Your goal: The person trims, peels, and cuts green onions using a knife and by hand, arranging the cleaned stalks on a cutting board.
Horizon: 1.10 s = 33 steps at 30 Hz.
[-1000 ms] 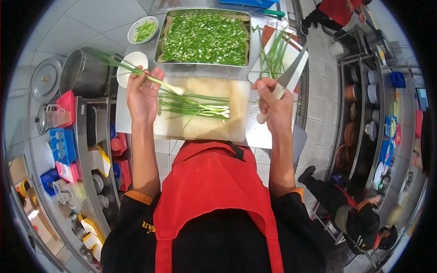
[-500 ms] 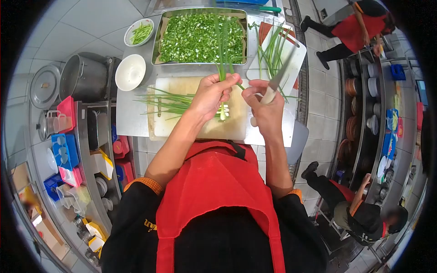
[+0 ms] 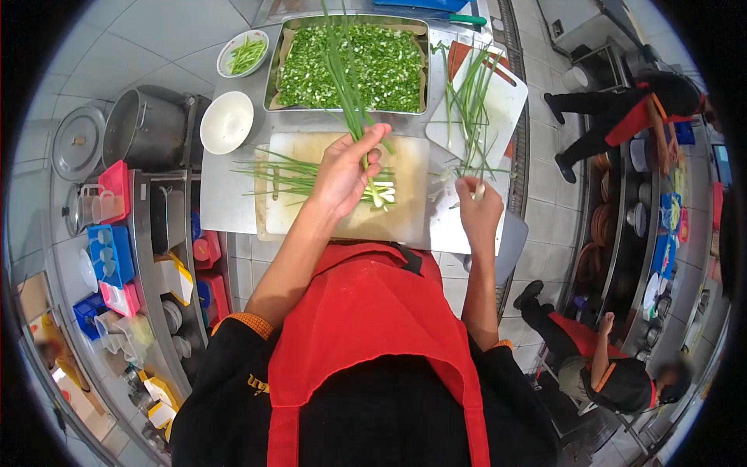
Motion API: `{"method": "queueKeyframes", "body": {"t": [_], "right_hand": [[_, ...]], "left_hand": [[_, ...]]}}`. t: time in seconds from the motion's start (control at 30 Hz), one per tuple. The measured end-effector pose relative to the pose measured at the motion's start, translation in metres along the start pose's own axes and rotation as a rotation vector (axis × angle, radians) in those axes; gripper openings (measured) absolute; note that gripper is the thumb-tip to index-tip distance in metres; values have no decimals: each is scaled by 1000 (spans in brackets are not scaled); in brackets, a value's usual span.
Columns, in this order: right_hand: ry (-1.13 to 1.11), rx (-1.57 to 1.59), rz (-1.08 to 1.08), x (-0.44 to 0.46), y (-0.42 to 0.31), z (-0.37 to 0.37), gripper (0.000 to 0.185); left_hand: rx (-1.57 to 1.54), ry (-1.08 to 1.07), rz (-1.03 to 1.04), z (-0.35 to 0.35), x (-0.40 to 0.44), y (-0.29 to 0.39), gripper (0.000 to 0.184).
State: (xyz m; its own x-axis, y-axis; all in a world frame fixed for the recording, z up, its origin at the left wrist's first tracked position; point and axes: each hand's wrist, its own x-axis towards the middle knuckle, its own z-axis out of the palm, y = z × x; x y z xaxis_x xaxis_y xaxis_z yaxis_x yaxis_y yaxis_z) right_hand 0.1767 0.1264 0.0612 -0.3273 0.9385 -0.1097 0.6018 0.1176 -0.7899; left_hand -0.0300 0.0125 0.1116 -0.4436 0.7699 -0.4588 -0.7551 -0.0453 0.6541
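My left hand (image 3: 346,173) is closed around a few green onions (image 3: 348,86), whose long leaves rise over the tray. Below that hand, more green onions (image 3: 288,177) lie across a worn cutting board (image 3: 397,214), white ends to the right. To the right, my right hand (image 3: 478,206) pinches the lower end of a green onion, close under a loose bunch (image 3: 472,101) on a white cutting board (image 3: 506,101). The knife cannot be made out now. A metal tray (image 3: 425,70) of chopped green onion stands behind the worn board.
Left of the tray are a white bowl (image 3: 226,123) and a bowl of green strips (image 3: 243,54). A green-handled tool (image 3: 467,19) lies at the back. A large pot (image 3: 136,128) stands left. Two people (image 3: 634,117) are at the right, near shelves (image 3: 615,187).
My right hand has moved right and down from beside my left hand; the knife it held is no longer visible. The leaves in my left hand now lean left. A person at right has moved.
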Motion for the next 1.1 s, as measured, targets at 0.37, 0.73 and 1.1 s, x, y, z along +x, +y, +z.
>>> {"method": "queueKeyframes", "body": {"t": [0.37, 0.73, 1.1], "right_hand": [[-589, 715, -142, -12, -115, 48, 21], [-479, -292, -475, 21, -27, 79, 30], [-584, 239, -270, 20, -63, 58, 35]], "left_hand": [[62, 148, 259, -23, -43, -4, 22], [-316, 272, 560, -80, -95, 28, 28], [-534, -96, 492, -13, -73, 43, 24]]}}
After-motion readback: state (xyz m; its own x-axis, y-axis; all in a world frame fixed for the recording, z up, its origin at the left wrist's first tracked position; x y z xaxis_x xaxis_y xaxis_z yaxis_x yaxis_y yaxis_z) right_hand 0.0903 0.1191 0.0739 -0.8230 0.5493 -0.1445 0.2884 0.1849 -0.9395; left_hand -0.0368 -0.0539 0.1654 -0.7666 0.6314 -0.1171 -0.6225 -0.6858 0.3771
